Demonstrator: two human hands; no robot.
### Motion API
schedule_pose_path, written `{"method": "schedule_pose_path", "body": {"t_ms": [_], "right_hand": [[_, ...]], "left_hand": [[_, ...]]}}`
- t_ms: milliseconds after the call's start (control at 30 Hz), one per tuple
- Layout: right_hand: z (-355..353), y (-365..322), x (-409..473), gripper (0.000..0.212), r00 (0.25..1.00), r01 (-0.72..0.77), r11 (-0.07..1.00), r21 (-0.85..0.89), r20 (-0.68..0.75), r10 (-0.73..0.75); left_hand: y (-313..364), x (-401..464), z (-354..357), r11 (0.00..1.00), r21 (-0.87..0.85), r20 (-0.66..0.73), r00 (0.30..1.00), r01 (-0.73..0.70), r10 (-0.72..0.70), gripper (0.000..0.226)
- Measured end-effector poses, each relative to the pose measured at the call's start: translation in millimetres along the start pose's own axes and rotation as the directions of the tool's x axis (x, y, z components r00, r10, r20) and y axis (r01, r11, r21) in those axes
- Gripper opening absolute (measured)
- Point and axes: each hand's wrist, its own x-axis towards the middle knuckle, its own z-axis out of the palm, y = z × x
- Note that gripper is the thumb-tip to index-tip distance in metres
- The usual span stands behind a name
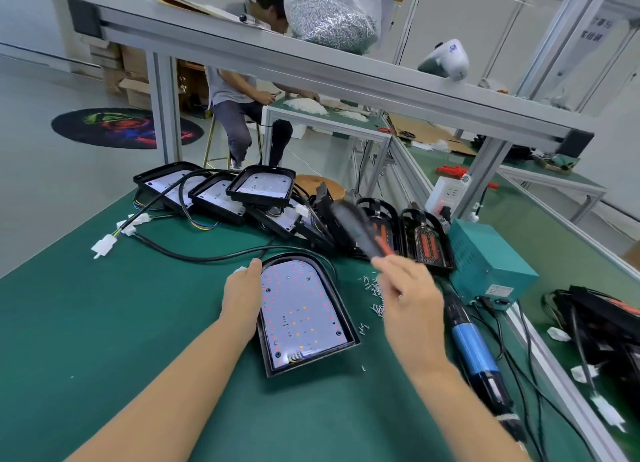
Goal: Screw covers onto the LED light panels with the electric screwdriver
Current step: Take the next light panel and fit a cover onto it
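Right in front on the green mat, the LED panel [303,314] lies long axis pointing away, left hand [240,300] resting flat on its left edge. Right hand [408,299] grips a blurry cover [360,231] just beyond the panel's far-right corner, nearer than the electric screwdriver [474,349] lying rightward.

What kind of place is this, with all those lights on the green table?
Probably a small factory assembly line. Open LED light panels wait on a green workbench, loose screws and an electric screwdriver lie beside them, and a big bag of screws sits on the metal-frame shelf above.
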Motion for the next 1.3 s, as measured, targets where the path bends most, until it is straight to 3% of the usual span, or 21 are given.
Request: {"method": "schedule_pose_path", "body": {"t_ms": [100, 200, 300, 467, 633, 733, 833, 933, 1033, 1167, 1233, 1300], "right_hand": [[-0.8, -33.8, -33.0, 0.024, 0.989, 0.137, 0.991, -0.006, 0.053, -0.136], [2.6, -58.0, -54.4, 0.020, 0.969, 0.240, 0.968, -0.071, 0.074, -0.235], [9.4, -73.7, -65.6, 0.023, 0.946, 0.315, 0.931, -0.185, 0.136, -0.293], [18.6, -90.6, -74.5, 0.016, 0.909, 0.346, 0.898, -0.271, 0.336, -0.248], [23.1, -103.3, -78.1, 0.051, 0.850, 0.320, 0.899, -0.299, 0.510, -0.133], [25.2, -106.1, -76.3, 0.050, 0.847, 0.309, 0.899, -0.312, 0.519, -0.111], [26.8, -103.4, -75.2, 0.022, 0.855, 0.327, 0.908, -0.262, 0.492, -0.166], [24.7, -90.1, -68.7, 0.003, 0.882, 0.328, 0.938, -0.110, 0.393, -0.262], [20.3, -70.9, -56.3, 0.025, 0.923, 0.211, 0.967, -0.146, 0.354, -0.148], [24.8, -46.6, -54.4, 0.047, 0.789, 0.111, 0.971, -0.211, 0.612, 0.043], [28.8, -37.7, -57.8, 0.049, 0.781, 0.115, 0.976, -0.186, 0.625, 0.027], [29.9, -35.7, -57.8, 0.050, 0.783, 0.134, 0.975, -0.178, 0.621, 0.006]], "left_hand": [[-0.2, -2.5, -3.7, 0.988, -0.128, 0.092, 0.993, 0.082, -0.071, 0.018], [1.1, -7.5, -7.5, 0.943, -0.283, 0.201, 0.972, 0.178, -0.123, 0.026], [0.9, -12.7, -10.6, 0.917, -0.333, 0.243, 0.960, 0.219, -0.141, 0.035], [1.3, -20.9, -10.8, 0.891, -0.394, 0.241, 0.961, 0.225, -0.136, 0.024], [-1.9, -23.0, -14.9, 0.877, -0.408, 0.281, 0.949, 0.255, -0.146, 0.044], [-1.6, -27.3, -15.6, 0.870, -0.418, 0.344, 0.932, 0.260, -0.113, 0.034], [-5.5, -25.5, -14.0, 0.915, -0.374, 0.292, 0.956, 0.150, -0.037, 0.013], [-4.9, -25.4, -14.6, 0.923, -0.371, 0.263, 0.965, 0.108, -0.007, 0.011], [-5.3, -26.2, -14.5, 0.925, -0.369, 0.255, 0.967, 0.086, 0.012, 0.015], [-5.0, -27.8, -14.2, 0.958, -0.283, 0.214, 0.977, 0.048, 0.014, 0.016], [-7.6, -27.6, -16.2, 0.992, -0.111, 0.152, 0.985, -0.065, 0.081, 0.021], [-11.0, -28.4, -21.2, 0.964, 0.159, 0.076, 0.976, -0.215, 0.206, 0.033]]}}
